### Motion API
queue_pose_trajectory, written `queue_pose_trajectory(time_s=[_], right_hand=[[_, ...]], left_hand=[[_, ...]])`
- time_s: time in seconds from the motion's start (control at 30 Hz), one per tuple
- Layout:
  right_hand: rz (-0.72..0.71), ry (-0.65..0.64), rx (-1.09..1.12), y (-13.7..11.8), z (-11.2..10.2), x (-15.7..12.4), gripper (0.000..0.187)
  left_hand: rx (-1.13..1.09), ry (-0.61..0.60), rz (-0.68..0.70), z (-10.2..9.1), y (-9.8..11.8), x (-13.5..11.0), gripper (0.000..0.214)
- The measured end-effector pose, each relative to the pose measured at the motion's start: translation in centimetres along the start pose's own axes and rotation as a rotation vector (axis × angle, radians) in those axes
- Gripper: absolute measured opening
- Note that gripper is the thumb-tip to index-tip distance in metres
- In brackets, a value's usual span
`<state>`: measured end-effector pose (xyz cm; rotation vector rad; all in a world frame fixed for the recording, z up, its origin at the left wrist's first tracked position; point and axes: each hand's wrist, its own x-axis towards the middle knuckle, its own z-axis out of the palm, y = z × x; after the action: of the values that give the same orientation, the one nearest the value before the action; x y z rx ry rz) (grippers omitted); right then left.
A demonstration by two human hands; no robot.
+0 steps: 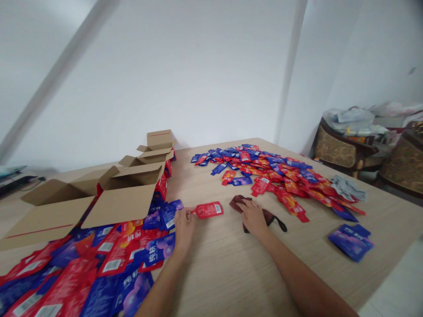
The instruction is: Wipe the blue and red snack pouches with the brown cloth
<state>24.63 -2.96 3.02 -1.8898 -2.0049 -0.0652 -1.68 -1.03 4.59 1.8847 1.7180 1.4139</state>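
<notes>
My left hand point(185, 224) pinches the narrow neck of a red pouch point(209, 210), which lies flat on the table with its barcode end pointing right. To its right, my right hand point(254, 215) has its fingers closed over a crumpled dark brown cloth point(238, 203) with a black loop point(280, 224) at one end. Part of that cloth is hidden under the hand. Close by my left wrist lie blue pouches point(170, 213) at the edge of a mixed red and blue heap point(112, 253).
Open cardboard boxes point(122, 202) stand in a row at the left. A wide pile of red and blue pouches point(284, 171) covers the back right, with a grey cloth point(348, 188) beside it. Blue pouches point(352, 242) lie near the right edge. Chairs point(340, 145) stand beyond.
</notes>
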Motion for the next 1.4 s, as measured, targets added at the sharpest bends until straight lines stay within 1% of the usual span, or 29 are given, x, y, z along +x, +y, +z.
queue_pose_trajectory(time_s=[0.03, 0.07, 0.1, 0.13, 0.17, 0.27, 0.3, 0.33, 0.37, 0.4, 0.5, 0.57, 0.6, 0.67, 0.73, 0.8, 0.87, 0.93, 1.0, 1.07, 1.13, 1.23, 1.3, 1.4], right_hand=[[0.004, 0.001, 0.007, 0.0, 0.0, 0.0, 0.044], [0.012, -0.001, 0.010, 0.1, 0.0, 0.1, 0.044], [0.018, -0.004, 0.010, 0.1, 0.0, 0.2, 0.043], [0.022, -0.007, 0.012, 0.1, 0.0, 0.2, 0.043], [0.023, -0.010, 0.015, 0.1, 0.0, 0.3, 0.043], [0.014, -0.020, 0.036, 0.2, -0.1, 0.3, 0.043], [0.011, -0.024, 0.043, 0.2, -0.1, 0.3, 0.044], [0.010, -0.029, 0.049, 0.2, -0.1, 0.3, 0.044], [0.010, -0.033, 0.052, 0.2, -0.1, 0.4, 0.044], [0.011, -0.034, 0.055, 0.2, -0.2, 0.4, 0.043], [0.014, -0.028, 0.057, 0.1, -0.2, 0.3, 0.042], [0.017, -0.017, 0.055, 0.0, -0.3, 0.3, 0.041], [0.018, -0.013, 0.054, -0.1, -0.4, 0.3, 0.040], [0.020, -0.007, 0.059, -0.2, -0.4, 0.4, 0.040], [0.024, -0.008, 0.068, -0.3, -0.5, 0.5, 0.040], [0.035, -0.006, 0.072, -0.4, -0.6, 0.6, 0.040], [0.045, 0.005, 0.081, -0.5, -0.5, 0.7, 0.040], [0.047, 0.024, 0.104, -0.5, -0.4, 0.7, 0.040], [0.047, 0.045, 0.132, -0.5, -0.3, 0.8, 0.039], [0.045, 0.063, 0.152, -0.4, -0.2, 0.8, 0.039], [0.045, 0.069, 0.162, -0.4, -0.3, 0.8, 0.039], [0.047, 0.051, 0.151, -0.4, -0.4, 0.8, 0.039], [0.046, 0.035, 0.130, -0.4, -0.5, 0.8, 0.040], [0.035, 0.029, 0.120, -0.2, -0.4, 0.7, 0.040]], left_hand=[[0.054, 0.078, 0.020, -0.2, -0.2, 0.3, 0.022], [0.093, 0.131, 0.048, -0.3, -0.3, 0.4, 0.024], [0.117, 0.145, 0.086, -0.1, -0.4, 0.2, 0.028], [0.137, 0.108, 0.137, 0.3, -0.3, -0.1, 0.032], [0.161, 0.031, 0.198, 0.9, -0.1, -0.5, 0.035], [0.340, -0.330, 0.354, 3.0, 0.6, -2.3, 0.042], [0.421, -0.428, 0.388, 3.5, 0.8, -2.8, 0.044], [0.507, -0.489, 0.407, 3.9, 1.1, -3.0, 0.046], [0.596, -0.511, 0.407, 4.1, 1.2, -3.0, 0.048], [0.686, -0.504, 0.389, 4.1, 1.3, -2.8, 0.052], [0.941, -0.416, 0.277, 3.8, 1.4, -1.2, 0.064], [1.037, -0.394, 0.229, 4.0, 1.6, 0.2, 0.063], [1.044, -0.396, 0.225, 4.4, 1.8, 0.9, 0.061], [0.972, -0.425, 0.248, 5.7, 2.3, 2.1, 0.057], [0.830, -0.483, 0.278, 7.9, 3.0, 3.3, 0.056], [0.706, -0.549, 0.272, 10.7, 3.6, 4.8, 0.056], [0.634, -0.580, 0.252, 13.4, 4.1, 6.4, 0.056], [0.604, -0.584, 0.258, 15.8, 4.5, 8.1, 0.057], [0.595, -0.587, 0.276, 17.6, 4.6, 9.3, 0.055], [0.596, -0.602, 0.288, 18.6, 4.4, 9.9, 0.050], [0.601, -0.619, 0.295, 19.1, 4.1, 9.9, 0.047], [0.614, -0.631, 0.297, 18.7, 3.6, 9.2, 0.049], [0.626, -0.640, 0.287, 17.8, 3.3, 8.3, 0.049], [0.634, -0.658, 0.292, 15.4, 3.1, 6.4, 0.051]])
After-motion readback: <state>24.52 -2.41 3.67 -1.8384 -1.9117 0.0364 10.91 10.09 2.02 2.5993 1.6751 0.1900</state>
